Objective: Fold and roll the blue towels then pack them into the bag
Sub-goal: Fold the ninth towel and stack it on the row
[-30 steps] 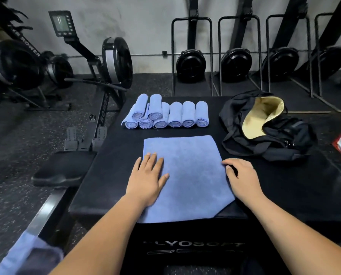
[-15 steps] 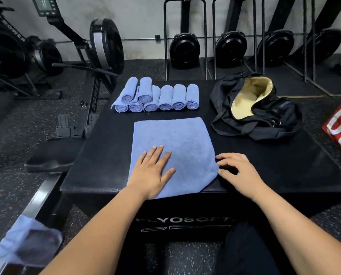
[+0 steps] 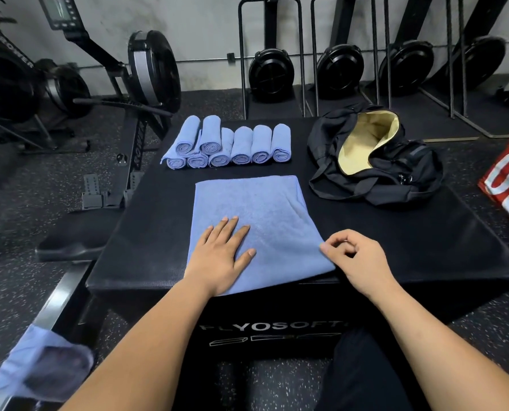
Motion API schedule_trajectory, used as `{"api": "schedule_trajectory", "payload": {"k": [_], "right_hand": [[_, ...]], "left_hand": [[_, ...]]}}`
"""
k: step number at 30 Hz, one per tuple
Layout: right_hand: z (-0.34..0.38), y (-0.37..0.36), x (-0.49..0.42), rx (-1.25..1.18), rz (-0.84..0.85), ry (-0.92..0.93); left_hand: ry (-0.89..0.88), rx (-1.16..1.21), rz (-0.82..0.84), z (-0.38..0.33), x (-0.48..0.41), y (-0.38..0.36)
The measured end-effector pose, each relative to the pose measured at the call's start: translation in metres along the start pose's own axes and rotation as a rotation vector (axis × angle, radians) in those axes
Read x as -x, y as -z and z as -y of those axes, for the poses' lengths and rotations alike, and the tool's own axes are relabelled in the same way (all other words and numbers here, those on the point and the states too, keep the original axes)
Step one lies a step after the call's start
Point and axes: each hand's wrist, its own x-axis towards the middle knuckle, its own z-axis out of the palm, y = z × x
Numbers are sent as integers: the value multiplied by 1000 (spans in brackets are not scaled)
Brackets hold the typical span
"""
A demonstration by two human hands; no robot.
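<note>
The flat blue towel (image 3: 256, 209) is lying spread on the black plyo box (image 3: 410, 247), directly in front of the person. Its longer sides are running away from the body and its near edge is reaching the box's front lip.

The left hand (image 3: 220, 253) is resting palm down on the towel's near-left area, fingers (image 3: 232, 223) straight and slightly spread, pinning the cloth. The right hand (image 3: 354, 256) is sitting at the towel's right edge close to the near corner. Its fingers (image 3: 325, 247) are curled, with one tip touching the cloth edge. Whether cloth is actually being pinched cannot be told.

Judgement: a fold is being set up. The edge to be lifted is lying immediately left of the right hand, so that hand is the nearer one, and the fold would be travelling across the short axis toward the pinning left hand.

The rolled towels (image 3: 241, 146) are sitting in a row at the far side of the box, ends facing the person, two stacked on the left end. The black bag (image 3: 374, 161) is lying open beside them on the right, showing its pale lining and holding no visible towels.
</note>
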Motion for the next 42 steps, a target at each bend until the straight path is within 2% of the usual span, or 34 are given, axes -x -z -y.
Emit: {"api": "schedule_trajectory", "payload": {"k": [3,7,9,13,16,18,20,27,32,36,42], "right_hand": [[0,4,2,24,12,1],[3,6,6,143,145,-5],[4,5,6,205,155,6],[7,-3,-10,229,6,-38],[13,-15,-37,411,-82,55],[19,-24,-60,483,-40,105],[21,-34,-82,522,43,116],[14,-44,-151,671,126,-6],[12,-56,-187,758,46,10],[10,-64,-207,847,2,-46],[5,-77,-222,724,-114,-147]], "left_hand": [[-3,3,7,1,0,1],[-14,14,24,1,1,3],[-18,16,29,0,1,4],[-2,-16,81,-5,-1,10],[41,-10,15,-15,-18,26],[43,-51,-51,-21,-28,26],[37,-29,-46,-23,-31,16],[54,-11,-34,-19,-30,-2],[53,-8,-49,-19,-26,-1],[42,-8,-67,-21,-27,2],[38,-2,-75,-22,-29,3]]}}
